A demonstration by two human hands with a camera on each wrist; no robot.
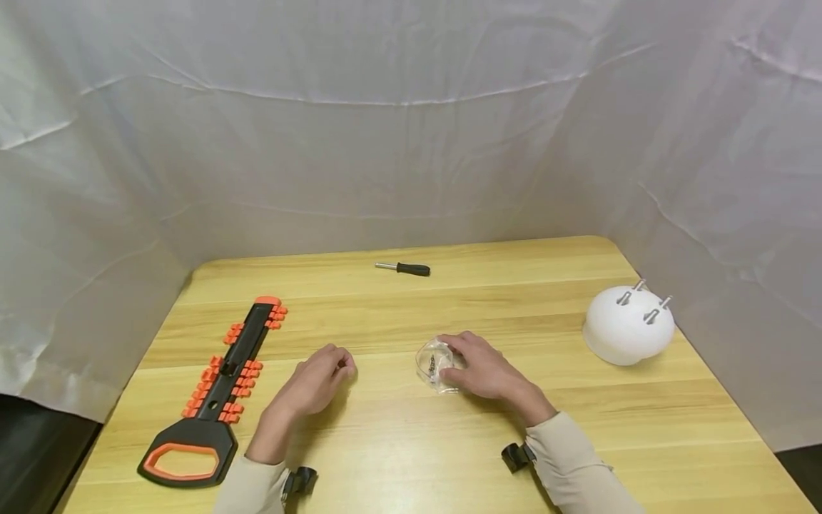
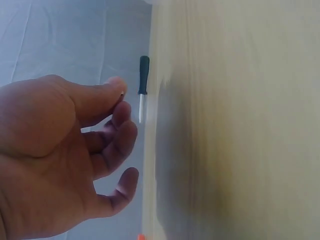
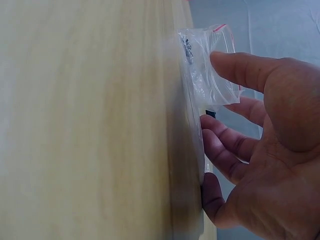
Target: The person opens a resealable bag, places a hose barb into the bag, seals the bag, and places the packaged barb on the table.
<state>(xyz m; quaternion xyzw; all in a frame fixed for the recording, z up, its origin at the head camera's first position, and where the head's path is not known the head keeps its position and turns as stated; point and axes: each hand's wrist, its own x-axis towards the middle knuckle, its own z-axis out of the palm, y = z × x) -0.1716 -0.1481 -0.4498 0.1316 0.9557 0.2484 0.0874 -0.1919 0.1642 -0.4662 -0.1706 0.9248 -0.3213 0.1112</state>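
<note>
My right hand (image 1: 484,368) holds a clear plastic zip bag (image 3: 212,75) by its side, thumb on one face and fingers behind it. Small dark screws (image 1: 432,364) lie inside the bag, which is low over the table. To the left, my left hand (image 1: 317,378) is just above the wood with its fingers curled. In the left wrist view, its thumb and index fingertip pinch a tiny screw (image 2: 122,93), mostly hidden by the fingers.
A black-handled screwdriver (image 1: 413,269) lies near the table's back edge. At left is a long black rack (image 1: 227,371) with orange clips and a loop handle. A white rounded object (image 1: 626,328) with metal pegs stands at right. Pale curtains (image 1: 385,157) surround the table (image 1: 411,457).
</note>
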